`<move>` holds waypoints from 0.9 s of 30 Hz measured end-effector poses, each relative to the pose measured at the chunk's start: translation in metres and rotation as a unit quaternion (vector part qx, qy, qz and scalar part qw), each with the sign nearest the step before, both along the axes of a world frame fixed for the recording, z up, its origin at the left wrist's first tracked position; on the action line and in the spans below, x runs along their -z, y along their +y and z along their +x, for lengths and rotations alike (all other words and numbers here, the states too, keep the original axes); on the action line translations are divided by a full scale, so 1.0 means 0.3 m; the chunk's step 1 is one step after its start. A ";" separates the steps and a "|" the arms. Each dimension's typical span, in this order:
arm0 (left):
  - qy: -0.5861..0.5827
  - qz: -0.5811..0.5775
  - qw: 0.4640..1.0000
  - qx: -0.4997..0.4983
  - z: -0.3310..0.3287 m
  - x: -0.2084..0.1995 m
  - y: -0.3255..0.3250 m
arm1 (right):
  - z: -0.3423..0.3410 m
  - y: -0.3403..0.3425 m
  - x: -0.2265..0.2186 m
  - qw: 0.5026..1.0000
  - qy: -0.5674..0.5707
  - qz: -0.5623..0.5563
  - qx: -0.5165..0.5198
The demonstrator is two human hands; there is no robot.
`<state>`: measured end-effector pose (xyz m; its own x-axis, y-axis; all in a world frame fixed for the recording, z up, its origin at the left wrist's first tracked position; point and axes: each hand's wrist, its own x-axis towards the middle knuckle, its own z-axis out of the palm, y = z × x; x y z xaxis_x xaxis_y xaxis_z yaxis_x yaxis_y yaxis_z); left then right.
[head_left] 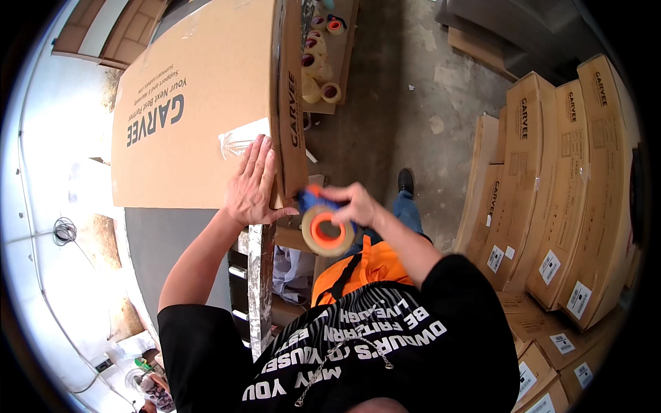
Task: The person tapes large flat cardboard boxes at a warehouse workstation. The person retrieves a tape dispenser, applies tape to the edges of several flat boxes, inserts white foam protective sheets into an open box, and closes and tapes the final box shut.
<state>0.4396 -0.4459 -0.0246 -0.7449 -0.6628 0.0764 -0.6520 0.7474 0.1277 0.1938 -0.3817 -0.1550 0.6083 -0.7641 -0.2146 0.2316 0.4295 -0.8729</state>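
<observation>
A large brown cardboard box (pixel 200 76) lies before me, its near right corner under my left hand (pixel 255 182). That hand is flat with the fingers stretched out, and its fingertips rest on a strip of clear tape (pixel 242 140) stuck over the box's edge. Beside that corner, to the right, my right hand (pixel 354 205) grips a blue tape dispenser (pixel 310 200). The dispenser carries a roll of tape (pixel 318 241) with an orange core and is slightly blurred. Whether tape still runs from the dispenser to the box I cannot tell.
Several tape rolls (pixel 313 65) sit on a board beyond the box. Tall cardboard boxes (pixel 558 186) stand in a row at the right, with smaller cartons (pixel 544 344) at their near end. A worn metal frame (pixel 261 282) is below the box. Concrete floor (pixel 420 103) lies between.
</observation>
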 end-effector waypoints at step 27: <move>-0.327 -0.081 0.931 -0.137 -0.267 -0.069 -0.497 | -0.669 -0.489 -0.274 0.790 0.518 -0.304 0.119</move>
<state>0.3595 -0.5950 -0.0040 -0.4713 -0.8542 -0.2194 -0.7198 0.5163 -0.4640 -0.0069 -0.5284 -0.0728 0.1692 -0.9842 -0.0521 -0.7324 -0.0902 -0.6748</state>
